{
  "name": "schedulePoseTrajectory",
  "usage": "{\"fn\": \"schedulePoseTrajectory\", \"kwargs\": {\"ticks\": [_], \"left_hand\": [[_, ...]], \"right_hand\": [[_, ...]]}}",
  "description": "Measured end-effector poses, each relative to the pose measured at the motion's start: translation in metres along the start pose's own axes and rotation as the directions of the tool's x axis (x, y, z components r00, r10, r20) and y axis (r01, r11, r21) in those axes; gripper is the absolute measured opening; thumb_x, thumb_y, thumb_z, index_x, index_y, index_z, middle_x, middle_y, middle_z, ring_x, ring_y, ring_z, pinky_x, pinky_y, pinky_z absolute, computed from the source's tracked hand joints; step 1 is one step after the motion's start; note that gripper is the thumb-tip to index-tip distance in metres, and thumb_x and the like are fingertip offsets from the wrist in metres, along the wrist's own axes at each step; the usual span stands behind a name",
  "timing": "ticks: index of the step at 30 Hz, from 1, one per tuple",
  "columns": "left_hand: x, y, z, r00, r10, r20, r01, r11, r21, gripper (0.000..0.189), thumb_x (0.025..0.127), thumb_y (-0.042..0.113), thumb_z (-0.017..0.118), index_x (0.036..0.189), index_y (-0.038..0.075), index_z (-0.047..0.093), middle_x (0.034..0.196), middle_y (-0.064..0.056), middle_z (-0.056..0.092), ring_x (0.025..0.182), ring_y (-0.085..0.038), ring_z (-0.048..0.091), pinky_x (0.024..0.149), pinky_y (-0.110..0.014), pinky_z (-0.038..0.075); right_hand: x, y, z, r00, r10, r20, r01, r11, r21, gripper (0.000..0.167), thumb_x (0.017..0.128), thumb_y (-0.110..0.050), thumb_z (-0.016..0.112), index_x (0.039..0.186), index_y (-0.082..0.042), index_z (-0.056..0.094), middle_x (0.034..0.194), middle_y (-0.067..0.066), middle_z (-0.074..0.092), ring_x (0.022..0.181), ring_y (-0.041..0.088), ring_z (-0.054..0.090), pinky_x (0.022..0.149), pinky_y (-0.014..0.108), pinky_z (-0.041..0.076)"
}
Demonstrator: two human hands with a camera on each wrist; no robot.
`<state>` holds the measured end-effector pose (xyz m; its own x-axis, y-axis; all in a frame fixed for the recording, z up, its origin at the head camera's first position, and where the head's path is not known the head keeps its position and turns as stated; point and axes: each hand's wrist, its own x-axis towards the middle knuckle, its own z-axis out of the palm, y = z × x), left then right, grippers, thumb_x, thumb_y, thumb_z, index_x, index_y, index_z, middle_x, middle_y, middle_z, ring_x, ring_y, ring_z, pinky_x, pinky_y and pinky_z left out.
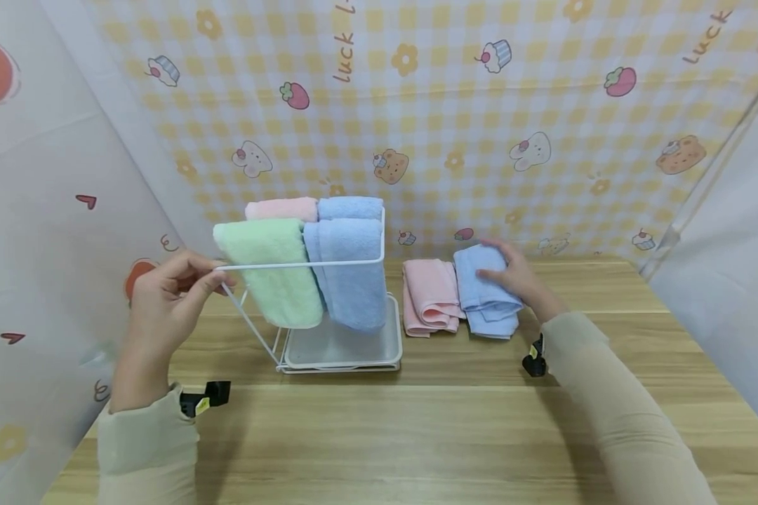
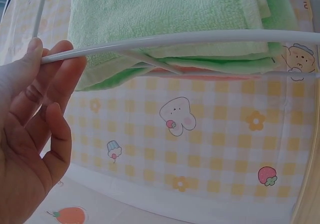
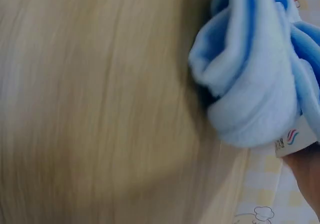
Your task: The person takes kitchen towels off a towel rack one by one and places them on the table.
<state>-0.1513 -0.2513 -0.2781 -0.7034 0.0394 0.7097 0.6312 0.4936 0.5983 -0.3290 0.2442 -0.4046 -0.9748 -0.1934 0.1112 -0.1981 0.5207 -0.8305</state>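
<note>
My left hand (image 1: pixel 177 294) pinches the corner of a white wire towel rack (image 1: pixel 297 265) between thumb and fingers. Over the rack's bars hang a green towel (image 1: pixel 271 270), a blue towel (image 1: pixel 354 280) in front, and a pink towel (image 1: pixel 284 208) and another blue one (image 1: pixel 350 207) behind. The green towel (image 2: pixel 165 19) also shows close up in the left wrist view. On the right, my right hand (image 1: pixel 518 273) holds a folded blue towel (image 1: pixel 480 277); the right wrist view shows this towel (image 3: pixel 260 84) bunched, hiding most of the fingers.
A folded pink towel (image 1: pixel 432 294) lies between the rack and the right-hand blue towel. A pale tray (image 1: pixel 341 347) forms the rack's base on the wooden table (image 1: pixel 379 442). Behind stands a yellow checked curtain (image 1: pixel 429 126).
</note>
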Motion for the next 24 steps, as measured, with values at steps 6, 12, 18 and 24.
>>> {"fn": "schedulePoseTrajectory", "kwargs": {"ticks": [6,12,18,24], "left_hand": [[0.0,0.001,0.0,1.0,-0.023,0.002,0.023,0.999,0.028,0.006,0.086,-0.016,0.065,0.089,-0.012,0.065,0.081,0.015,0.07,0.068,0.0,0.066,0.067,-0.008,0.055],[0.0,0.003,0.0,0.999,-0.031,-0.007,0.032,0.999,0.042,0.009,0.085,-0.018,0.065,0.088,-0.009,0.067,0.08,0.016,0.069,0.068,0.001,0.065,0.067,-0.008,0.055],[0.0,0.003,0.0,1.0,-0.03,0.005,0.029,0.998,0.051,0.008,0.086,-0.015,0.065,0.089,-0.009,0.067,0.081,0.016,0.069,0.069,0.001,0.065,0.067,-0.008,0.055],[0.0,0.002,-0.002,0.999,-0.034,0.009,0.033,0.998,0.044,0.002,0.088,-0.01,0.066,0.089,-0.012,0.065,0.081,0.016,0.069,0.069,0.001,0.066,0.067,-0.009,0.055]], "right_hand": [[-0.005,0.008,-0.005,0.997,-0.023,0.067,0.03,0.995,-0.095,0.079,0.089,-0.015,0.073,0.155,-0.009,0.029,0.158,0.027,0.025,0.14,0.051,0.031,0.117,0.068,0.025],[-0.013,0.014,-0.011,0.994,-0.019,0.104,0.034,0.989,-0.145,0.079,0.09,-0.02,0.073,0.154,-0.006,0.029,0.159,0.028,0.023,0.144,0.051,0.025,0.12,0.066,0.021],[-0.024,0.017,-0.017,0.987,0.023,0.157,0.014,0.973,-0.229,0.081,0.09,-0.026,0.073,0.153,-0.003,0.029,0.158,0.033,0.021,0.143,0.055,0.024,0.118,0.068,0.02],[-0.025,0.016,-0.013,0.973,0.066,0.221,0.002,0.956,-0.294,0.082,0.091,-0.037,0.07,0.154,-0.003,0.03,0.156,0.034,0.024,0.142,0.055,0.027,0.117,0.067,0.023]]}}
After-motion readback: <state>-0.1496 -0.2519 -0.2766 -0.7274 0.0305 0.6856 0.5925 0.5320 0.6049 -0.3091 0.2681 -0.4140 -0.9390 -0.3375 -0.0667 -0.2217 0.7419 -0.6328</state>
